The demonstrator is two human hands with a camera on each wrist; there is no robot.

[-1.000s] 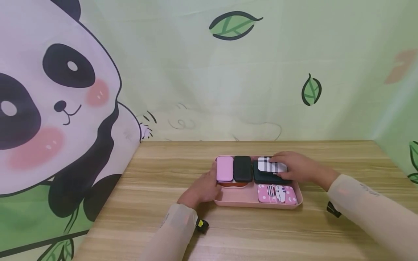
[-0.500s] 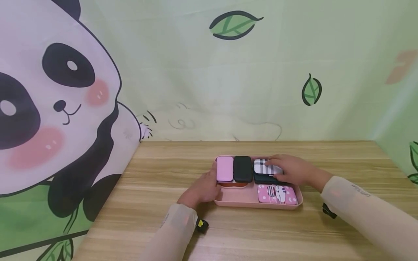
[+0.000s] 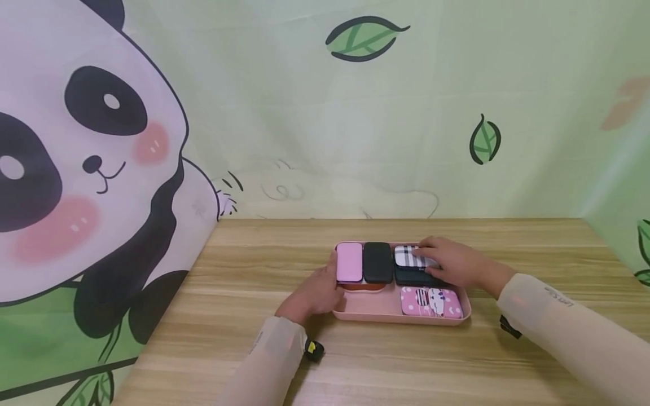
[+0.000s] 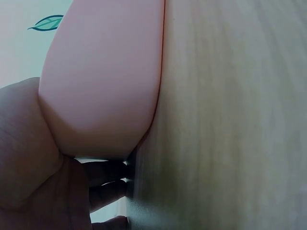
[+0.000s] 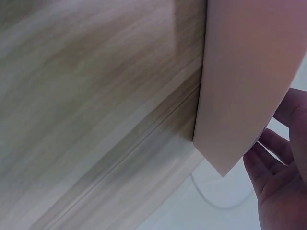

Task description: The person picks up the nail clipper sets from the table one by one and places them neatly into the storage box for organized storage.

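A shallow pink tray (image 3: 370,304) lies on the wooden table in the head view. My left hand (image 3: 317,290) grips its left end, with the thumb over the rim; the left wrist view shows fingers against the tray's outer wall (image 4: 105,76). My right hand (image 3: 454,262) pinches a black-and-white checked case (image 3: 406,256) lying over a dark case (image 3: 413,276) in the tray's back right. The hand covers the right part of both. In the right wrist view, the right hand's fingers (image 5: 268,167) show beyond the tray wall (image 5: 244,86), with the case mostly hidden.
A plain pink case (image 3: 350,262) and a black case (image 3: 378,263) lie side by side at the tray's back left. An orange-red item (image 3: 365,287) peeks out below them. Front right holds a pink cat-print case (image 3: 430,303). A printed backdrop (image 3: 304,113) stands behind the table (image 3: 406,361).
The right hand has shifted the checked case left over the dark case, dipped slightly, then moved back a little. The left hand and the tray have stayed put.
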